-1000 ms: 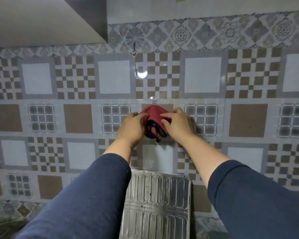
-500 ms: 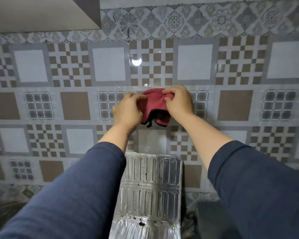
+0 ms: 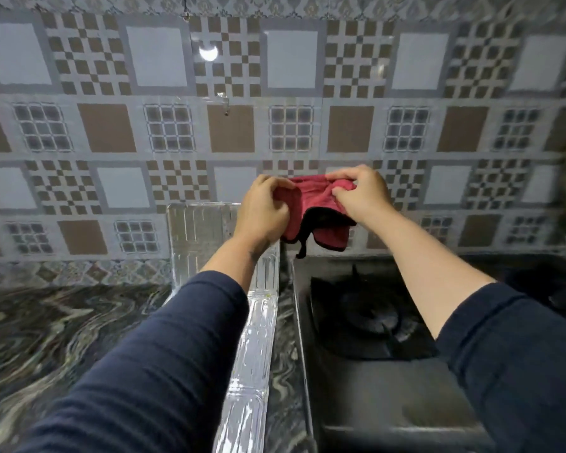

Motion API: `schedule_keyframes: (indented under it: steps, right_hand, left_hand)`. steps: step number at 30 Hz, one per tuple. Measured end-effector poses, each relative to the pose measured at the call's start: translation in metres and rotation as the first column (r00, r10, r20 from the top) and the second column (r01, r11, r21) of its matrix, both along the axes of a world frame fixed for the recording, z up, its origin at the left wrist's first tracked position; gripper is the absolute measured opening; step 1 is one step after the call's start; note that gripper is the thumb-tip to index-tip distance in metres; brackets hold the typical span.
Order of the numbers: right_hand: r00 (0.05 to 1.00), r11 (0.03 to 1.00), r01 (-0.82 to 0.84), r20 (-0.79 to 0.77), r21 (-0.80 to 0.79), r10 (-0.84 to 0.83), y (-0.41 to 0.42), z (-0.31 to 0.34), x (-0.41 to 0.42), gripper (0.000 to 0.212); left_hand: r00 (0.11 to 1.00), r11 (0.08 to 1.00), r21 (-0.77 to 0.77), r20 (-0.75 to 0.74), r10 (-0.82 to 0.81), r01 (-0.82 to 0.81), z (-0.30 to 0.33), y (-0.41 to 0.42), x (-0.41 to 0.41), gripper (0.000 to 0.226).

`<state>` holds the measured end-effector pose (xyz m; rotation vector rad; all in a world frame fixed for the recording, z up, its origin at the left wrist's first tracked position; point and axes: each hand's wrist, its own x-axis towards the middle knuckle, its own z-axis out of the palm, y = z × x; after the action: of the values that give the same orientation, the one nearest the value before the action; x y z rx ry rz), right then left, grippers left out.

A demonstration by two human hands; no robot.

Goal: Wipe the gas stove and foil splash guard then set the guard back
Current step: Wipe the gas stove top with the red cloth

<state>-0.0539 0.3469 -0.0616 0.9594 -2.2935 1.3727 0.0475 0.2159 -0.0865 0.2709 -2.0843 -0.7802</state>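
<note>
Head view: foil splash guard (image 3: 255, 322) standing beside gas stove (image 3: 373, 348) on marbled surface (image 3: 62, 338). Holding red cloth (image 3: 311, 210) above both, left hand (image 3: 262, 212) and right hand (image 3: 361, 194) fingers pinching its folds. Likely refolding before wiping; needing a flat pad. Patterned tile wall (image 3: 291, 125) behind.

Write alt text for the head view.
Both hands, left hand and right hand, hold a red cloth against the tiled wall, above a black gas stove and a foil guard on its left.
</note>
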Motion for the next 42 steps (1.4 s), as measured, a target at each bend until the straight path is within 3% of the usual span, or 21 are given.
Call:
schedule_keyframes:
  steps: [11,19,23,26,28,30,32,35,42]
  right_hand:
    - [0.938,0.986,-0.167,0.310,0.009,0.156,0.129,-0.067,0.043,0.032]
    - [0.897,0.963,-0.179,0.435,0.199,0.076,0.160,-0.132,0.068,0.033]
    - [0.923,0.870,-0.260,0.372,0.419,0.098,0.168,-0.153,0.073,0.037]
    - [0.984,0.757,-0.123,0.177,0.642,0.010,0.162,-0.151,0.083,0.039]
    - [0.997,0.797,-0.068,0.070,0.601,0.032,0.146,-0.144,0.097,0.037]
    - [0.994,0.821,-0.106,0.060,0.561,0.088,0.129,-0.145,0.110,0.031]
    - [0.987,0.786,-0.152,0.059,0.600,0.146,0.122,-0.162,0.122,0.032]
    - [0.965,0.721,-0.084,-0.123,0.688,0.230,0.128,-0.194,0.136,0.050]
    - [0.981,0.709,0.013,-0.148,0.705,0.129,0.155,-0.200,0.119,0.050]
  left_hand:
    - [0.996,0.969,0.248,0.074,-0.039,0.020,-0.074,0.117,0.047,0.035]
    - [0.917,0.962,0.266,0.395,-0.052,-0.060,-0.122,0.143,0.084,0.039]
    - [0.840,0.984,0.174,0.538,-0.071,-0.028,-0.149,0.133,0.098,0.041]
    - [0.818,0.996,0.094,0.574,-0.047,-0.008,-0.151,0.127,0.102,0.035]
    - [0.828,0.998,0.057,0.561,-0.020,-0.015,-0.146,0.124,0.101,0.045]
    - [0.842,0.999,0.037,0.540,-0.006,-0.017,-0.142,0.119,0.097,0.053]
    - [0.847,1.000,0.002,0.531,-0.011,0.012,-0.140,0.115,0.092,0.048]
    - [0.874,0.997,-0.052,0.485,-0.019,0.051,-0.142,0.112,0.082,0.039]
    - [0.864,0.979,-0.138,0.499,-0.063,0.151,-0.147,0.125,0.048,0.037]
